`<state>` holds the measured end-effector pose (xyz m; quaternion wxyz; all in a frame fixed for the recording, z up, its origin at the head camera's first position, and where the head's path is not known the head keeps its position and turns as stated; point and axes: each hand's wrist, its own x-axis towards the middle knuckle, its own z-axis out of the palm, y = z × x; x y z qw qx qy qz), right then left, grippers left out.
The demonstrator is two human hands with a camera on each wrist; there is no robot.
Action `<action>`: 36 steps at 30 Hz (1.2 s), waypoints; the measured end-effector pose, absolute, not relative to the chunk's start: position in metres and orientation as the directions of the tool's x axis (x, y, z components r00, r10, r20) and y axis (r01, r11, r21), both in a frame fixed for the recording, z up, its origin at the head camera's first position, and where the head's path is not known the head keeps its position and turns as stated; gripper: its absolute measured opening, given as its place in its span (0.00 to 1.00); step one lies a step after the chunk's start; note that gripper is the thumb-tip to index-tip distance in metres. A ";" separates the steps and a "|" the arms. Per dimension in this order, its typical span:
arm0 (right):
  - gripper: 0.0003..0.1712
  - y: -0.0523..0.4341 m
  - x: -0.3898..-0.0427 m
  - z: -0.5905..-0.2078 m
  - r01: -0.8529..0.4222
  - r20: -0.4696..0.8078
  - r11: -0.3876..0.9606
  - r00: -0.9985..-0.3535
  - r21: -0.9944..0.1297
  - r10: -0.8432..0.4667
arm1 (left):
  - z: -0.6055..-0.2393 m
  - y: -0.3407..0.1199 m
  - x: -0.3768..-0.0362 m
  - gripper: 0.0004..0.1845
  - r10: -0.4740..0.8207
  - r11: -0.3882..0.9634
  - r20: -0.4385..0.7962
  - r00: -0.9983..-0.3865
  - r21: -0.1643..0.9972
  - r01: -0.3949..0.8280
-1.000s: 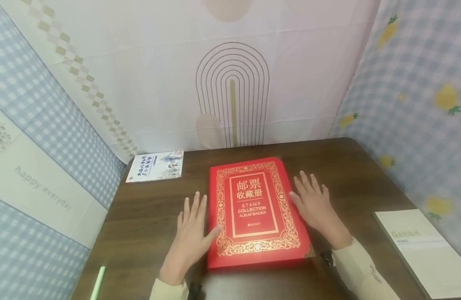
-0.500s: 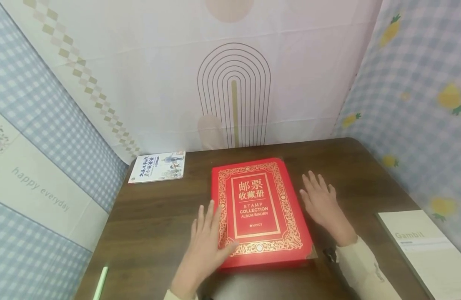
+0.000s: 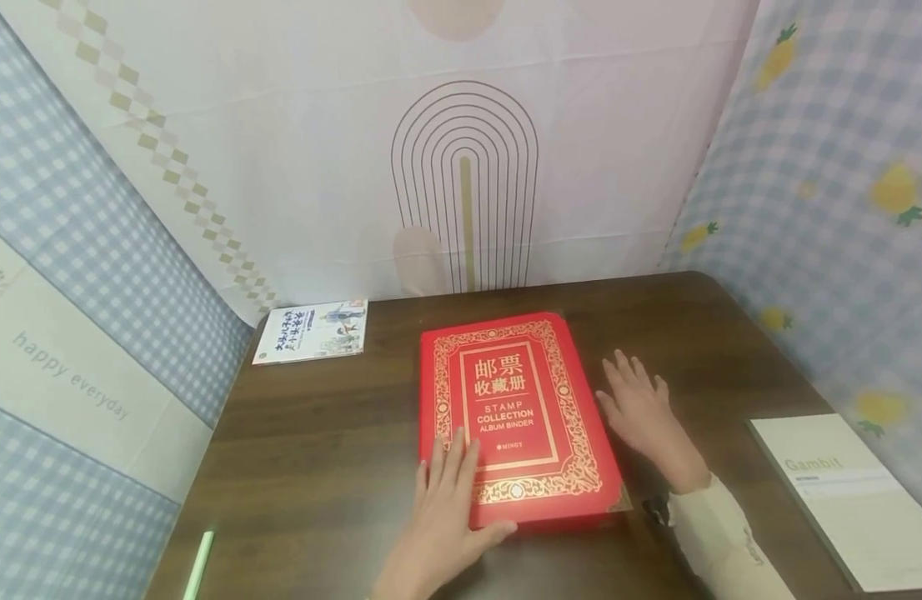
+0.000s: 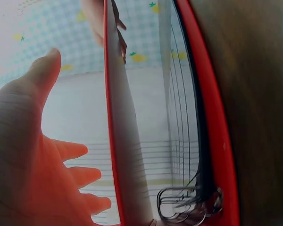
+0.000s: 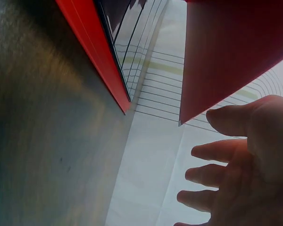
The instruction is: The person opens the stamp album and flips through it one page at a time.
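Left hand: the left hand (image 3: 449, 508) lies flat at the near left corner of the red stamp album (image 3: 515, 417), fingers (image 3: 453, 462) straight and spread over the gold border, thumb along the near edge, gripping nothing.
Left wrist view: the palm (image 4: 23, 160) hangs open beside the album's edge (image 4: 114, 117); clear page sleeves and the metal binder rings (image 4: 181, 207) show between the red covers.
Right hand: the right hand (image 3: 641, 408) rests palm down on the table (image 3: 318, 442) just beside the album's right edge, fingers straight and fanned apart. Whether the thumb side touches the cover, I cannot tell.
Right wrist view: the open fingers (image 5: 217, 174) hang near a corner of the red cover (image 5: 226, 52), apart from it.
Album: it lies closed and flat at the middle of the table, gold title facing up, between the two hands, the left one on it and the right one alongside.
Near left: a pale green pen (image 3: 198, 567) lies on the table's near left edge, well apart from the left hand.
Near right: a white booklet (image 3: 844, 500) marked "Gambit" lies at the right edge, apart from the right sleeve (image 3: 719, 542).
Far left: a small illustrated booklet (image 3: 311, 331) sits in the far left corner, well apart from the album.
Behind: a pale cloth with an arch pattern (image 3: 464, 183) hangs past the table's far edge, with checked cloths on both sides.
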<state>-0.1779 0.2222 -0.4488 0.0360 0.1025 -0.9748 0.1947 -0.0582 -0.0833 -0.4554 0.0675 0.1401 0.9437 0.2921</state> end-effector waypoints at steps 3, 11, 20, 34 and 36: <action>0.33 0.222 -0.177 -0.451 -0.216 0.095 0.894 -0.976 -0.392 -0.194 | -0.457 -0.078 -0.058 0.61 0.300 0.784 -0.092 -0.950 0.590 0.190; 0.25 0.220 -0.174 -0.456 -0.258 0.109 0.816 -0.966 -0.517 -0.236 | -0.466 -0.071 -0.056 0.64 0.291 0.788 -0.131 -0.948 0.595 0.160; 0.16 0.219 -0.173 -0.447 -0.234 0.101 0.640 -0.966 -0.731 -0.238 | -0.472 -0.065 -0.051 0.53 0.263 0.849 -0.011 -0.965 0.478 0.225; 0.23 0.208 -0.168 -0.428 -0.043 -0.014 0.390 -0.990 -0.920 -0.142 | -0.474 -0.065 -0.049 0.53 0.268 0.891 0.026 -0.963 0.373 0.258; 0.25 0.205 -0.166 -0.425 -0.027 -0.020 0.347 -0.991 -0.937 -0.132 | -0.474 -0.066 -0.048 0.54 0.266 0.894 0.040 -0.963 0.362 0.263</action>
